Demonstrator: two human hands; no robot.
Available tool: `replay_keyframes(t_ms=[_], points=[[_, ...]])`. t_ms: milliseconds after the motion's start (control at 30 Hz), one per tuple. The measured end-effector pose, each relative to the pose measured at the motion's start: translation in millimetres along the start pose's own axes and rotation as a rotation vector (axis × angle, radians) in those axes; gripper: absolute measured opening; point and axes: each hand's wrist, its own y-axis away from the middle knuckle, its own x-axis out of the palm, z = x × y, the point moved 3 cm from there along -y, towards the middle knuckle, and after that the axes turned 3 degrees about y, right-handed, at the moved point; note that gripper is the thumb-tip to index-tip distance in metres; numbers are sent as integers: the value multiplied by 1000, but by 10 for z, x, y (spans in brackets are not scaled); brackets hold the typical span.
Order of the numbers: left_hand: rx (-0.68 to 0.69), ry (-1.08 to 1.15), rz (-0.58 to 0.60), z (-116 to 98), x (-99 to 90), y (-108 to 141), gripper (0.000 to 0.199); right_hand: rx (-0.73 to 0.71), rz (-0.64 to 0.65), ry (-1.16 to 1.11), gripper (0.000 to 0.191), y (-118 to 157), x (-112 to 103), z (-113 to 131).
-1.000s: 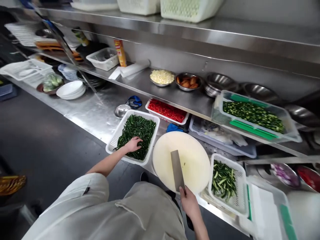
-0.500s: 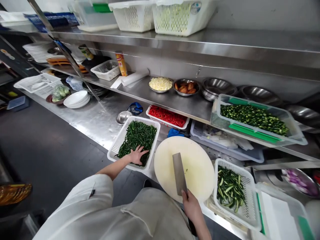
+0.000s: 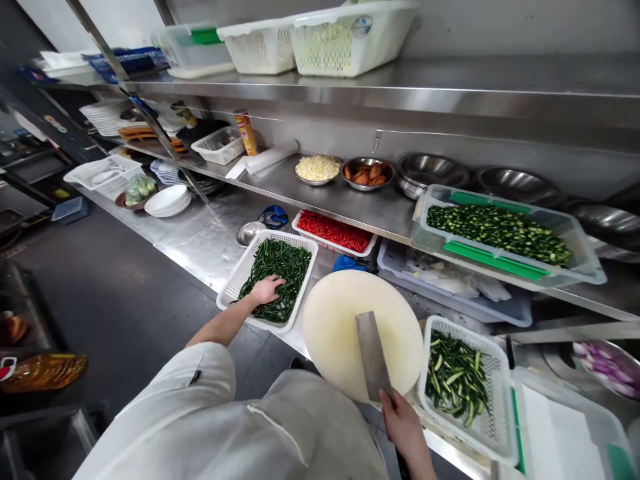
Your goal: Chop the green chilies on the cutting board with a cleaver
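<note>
A white basket holds a pile of long, thin green chili peppers. My left hand reaches into it, fingers bent down around some of the peppers, the tips partly hidden among them. With my right hand I grip the handle of a cleaver. Its broad blade is over the round white cutting board, though I cannot tell whether it touches. Beside the board on the right, another white basket contains cut green strips.
Behind the board, red pepper strips fill a tray under a steel shelf. On that shelf stand a clear box of chopped greens and several steel bowls. A small steel bowl sits behind the chili basket.
My left hand has gone from spread fingers over the peppers to curled fingers in them, slightly farther up the basket. The view has shifted, and the cleaver has moved right over the board.
</note>
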Motion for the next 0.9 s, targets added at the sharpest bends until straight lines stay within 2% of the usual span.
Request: replay_keyframes(t_ms=[133, 267, 367, 467, 567, 667, 733, 833, 900], points=[[-113, 73, -201, 129, -398, -17, 65, 20, -25, 12, 51, 10, -132, -85], [-213, 178, -379, 168, -662, 61, 62, -64, -36, 33, 49, 51, -88, -24], [-157, 225, -471, -82, -824, 55, 58, -107, 5, 65, 51, 47, -42, 42], [19, 233, -456, -630, -887, -30, 54, -96, 25, 88, 52, -41, -97, 65], [196, 247, -364, -1349, -728, -128, 55, -75, 2, 104, 47, -195, -222, 77], [310, 242, -203, -2054, -320, -226, 58, -55, -32, 127, 45, -343, -313, 139], [334, 207, -120, -2433, -3, -294, 58, -53, -44, 141, 44, -407, -334, 214], [342, 157, -38, -2795, 359, -386, 60, -72, -66, 179, 42, -447, -353, 325], [390, 153, 3, -2898, 471, -413, 63, -96, -98, 232, 40, -445, -375, 364]])
